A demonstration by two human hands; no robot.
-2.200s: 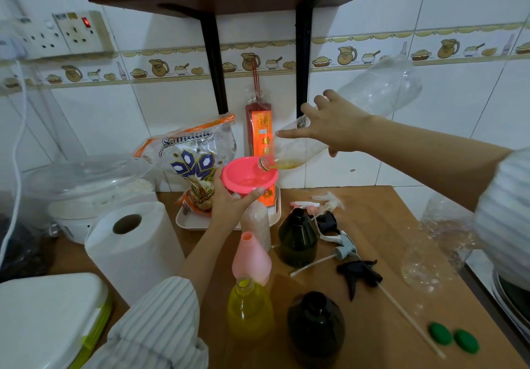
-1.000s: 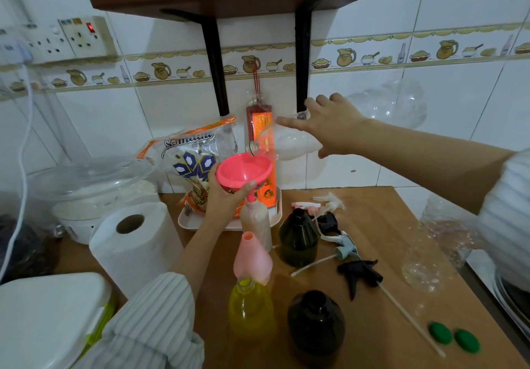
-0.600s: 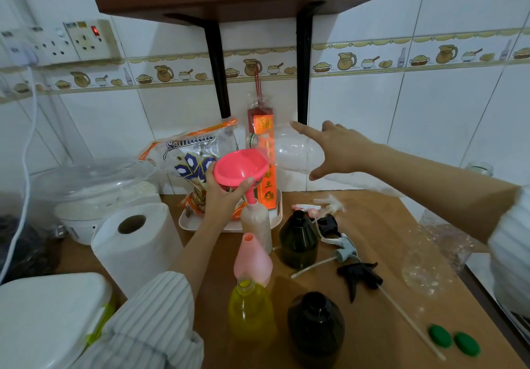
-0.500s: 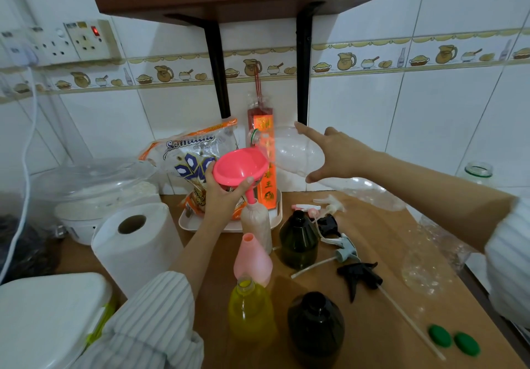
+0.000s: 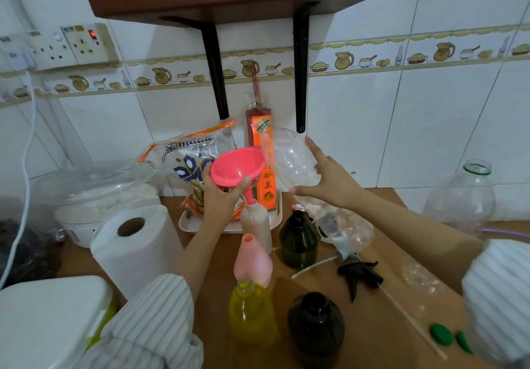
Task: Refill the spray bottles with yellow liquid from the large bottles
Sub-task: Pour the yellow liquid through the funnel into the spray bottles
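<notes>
My left hand (image 5: pixel 220 193) grips a pink funnel (image 5: pixel 236 166) whose spout sits in the neck of a pale spray bottle (image 5: pixel 256 223). My right hand (image 5: pixel 327 179) holds a large clear bottle (image 5: pixel 295 162), empty-looking, tilted with its mouth up-left beside the funnel and its base low over the table. In front stand a pink spray bottle (image 5: pixel 252 259), a yellow one (image 5: pixel 251 314) with liquid inside, and two dark ones (image 5: pixel 298 238) (image 5: pixel 315 328), all without tops. Loose spray heads (image 5: pixel 360 278) lie on the wooden table (image 5: pixel 372 325).
A second large clear bottle (image 5: pixel 461 193) stands at the right edge. Two green caps (image 5: pixel 441 335) lie front right. A paper roll (image 5: pixel 132 248), a white lidded pot (image 5: pixel 94 196) and a white bin (image 5: pixel 48 322) fill the left. A snack bag (image 5: pixel 189 156) and red box (image 5: pixel 263 156) stand on a tray at the wall.
The large bottle was pouring yellow liquid into the funnel; my right hand has since swung its base down towards the table and its mouth up, away from the funnel. The funnel has tilted.
</notes>
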